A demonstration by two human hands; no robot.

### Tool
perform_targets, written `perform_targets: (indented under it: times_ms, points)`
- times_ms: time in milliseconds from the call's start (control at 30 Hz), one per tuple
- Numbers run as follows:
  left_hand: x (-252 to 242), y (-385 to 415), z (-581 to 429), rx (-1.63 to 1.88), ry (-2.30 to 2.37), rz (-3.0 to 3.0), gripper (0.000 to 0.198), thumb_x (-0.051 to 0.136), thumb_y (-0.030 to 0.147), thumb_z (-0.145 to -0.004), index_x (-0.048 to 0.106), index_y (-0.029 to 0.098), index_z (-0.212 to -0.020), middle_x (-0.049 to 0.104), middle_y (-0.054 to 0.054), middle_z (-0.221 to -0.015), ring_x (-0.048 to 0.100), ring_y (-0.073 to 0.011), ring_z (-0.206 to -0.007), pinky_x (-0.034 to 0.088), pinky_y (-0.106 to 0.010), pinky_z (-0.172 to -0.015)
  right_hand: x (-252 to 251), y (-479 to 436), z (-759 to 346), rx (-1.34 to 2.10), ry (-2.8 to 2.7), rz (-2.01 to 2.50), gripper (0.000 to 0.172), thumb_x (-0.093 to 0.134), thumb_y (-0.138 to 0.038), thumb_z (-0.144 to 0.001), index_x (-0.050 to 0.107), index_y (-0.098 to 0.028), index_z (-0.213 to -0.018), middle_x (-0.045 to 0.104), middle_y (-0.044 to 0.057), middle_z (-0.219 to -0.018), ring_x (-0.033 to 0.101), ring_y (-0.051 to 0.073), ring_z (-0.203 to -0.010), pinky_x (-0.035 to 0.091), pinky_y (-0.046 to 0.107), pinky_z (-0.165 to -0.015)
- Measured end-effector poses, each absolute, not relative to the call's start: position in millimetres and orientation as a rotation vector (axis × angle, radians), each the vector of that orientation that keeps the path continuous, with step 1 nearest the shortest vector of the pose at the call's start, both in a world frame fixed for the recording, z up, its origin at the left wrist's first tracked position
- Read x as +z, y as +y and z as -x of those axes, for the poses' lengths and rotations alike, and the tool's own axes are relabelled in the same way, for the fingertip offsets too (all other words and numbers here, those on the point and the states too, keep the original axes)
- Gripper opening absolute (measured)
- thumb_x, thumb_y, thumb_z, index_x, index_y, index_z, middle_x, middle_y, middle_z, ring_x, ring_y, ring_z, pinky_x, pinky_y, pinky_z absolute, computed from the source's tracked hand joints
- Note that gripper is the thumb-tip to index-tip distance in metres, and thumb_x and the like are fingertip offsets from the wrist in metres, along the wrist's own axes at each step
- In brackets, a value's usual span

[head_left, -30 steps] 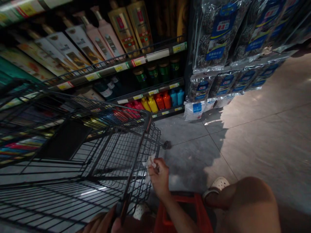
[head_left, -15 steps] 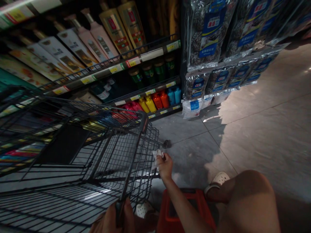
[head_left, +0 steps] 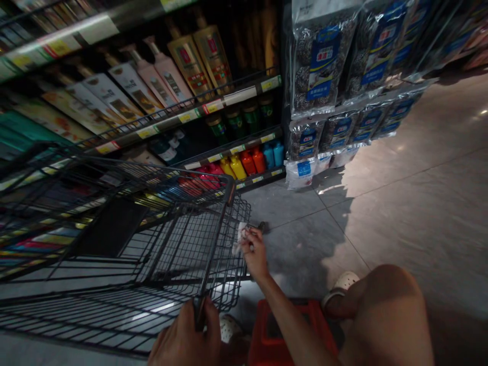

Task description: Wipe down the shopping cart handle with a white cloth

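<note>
A black wire shopping cart (head_left: 125, 244) lies tipped on its side on the shop floor in front of me. My left hand (head_left: 186, 335) is closed round the cart's frame bar at the bottom of the picture. My right hand (head_left: 254, 251) pinches a small white cloth (head_left: 241, 237) and presses it against the wire mesh of the cart's end panel, close to a caster wheel (head_left: 262, 226). I sit low on a red stool (head_left: 278, 335), with my bare knee (head_left: 381, 310) and a white clog (head_left: 343, 284) at the right.
Shelves of shampoo bottles (head_left: 183, 66) and coloured bottles (head_left: 247, 161) stand behind the cart. Hanging packs of steel scourers (head_left: 324, 66) fill the rack to the right. Grey floor tiles (head_left: 419, 203) stretch to the right, partly lit.
My right hand has moved the cloth up along the cart's mesh toward the wheel. My left hand has come further into view on the frame bar.
</note>
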State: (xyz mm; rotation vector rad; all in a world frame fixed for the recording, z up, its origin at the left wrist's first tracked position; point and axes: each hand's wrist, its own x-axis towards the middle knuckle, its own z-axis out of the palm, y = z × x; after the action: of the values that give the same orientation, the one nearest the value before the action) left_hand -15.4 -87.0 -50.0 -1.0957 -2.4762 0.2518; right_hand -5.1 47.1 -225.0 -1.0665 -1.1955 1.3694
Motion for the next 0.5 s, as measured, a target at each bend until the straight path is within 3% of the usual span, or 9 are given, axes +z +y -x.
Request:
perform_targets:
  times_ms: [100, 300, 500]
  points:
    - [-51.2, -88.6, 17.6, 0.245, -2.482, 1.111, 0.034, 0.038, 0.04, -0.091, 0.058, 0.02, -0.073, 0.064, -0.005, -0.057, 0.062, -0.0206, -0.059, 0.04, -0.029, -0.06, -222.1, 35.8, 2.2, 1.329, -1.276, 1.018, 0.025, 0.058, -0.027, -0.076, 0.068, -0.021, -0.098, 0.055, 0.009, -0.113, 0.058, 0.019, -0.1, 0.051, 0.031, -0.082]
    - [-52.2, -94.5, 20.6, 0.28, -2.613, 1.034, 0.037, 0.036, 0.047, -0.089, 0.058, 0.021, -0.075, 0.066, -0.005, -0.06, 0.062, -0.0219, -0.061, 0.036, -0.029, -0.056, -210.2, 21.1, -7.4, 1.382, -1.327, 1.047, 0.017, 0.051, -0.021, -0.078, 0.067, -0.02, -0.072, 0.059, 0.007, -0.089, 0.06, 0.017, -0.078, 0.051, 0.028, -0.067]
    - [-52.0, -95.9, 18.2, 0.292, -2.627, 0.928, 0.041, 0.03, 0.05, -0.091, 0.059, 0.022, -0.081, 0.066, -0.005, -0.061, 0.064, -0.0239, -0.066, 0.035, -0.029, -0.057, -207.9, 1.4, -16.2, 1.451, -1.308, 0.957, 0.019, 0.049, -0.014, -0.073, 0.066, -0.019, -0.08, 0.059, 0.006, -0.087, 0.06, 0.017, -0.078, 0.05, 0.026, -0.062]
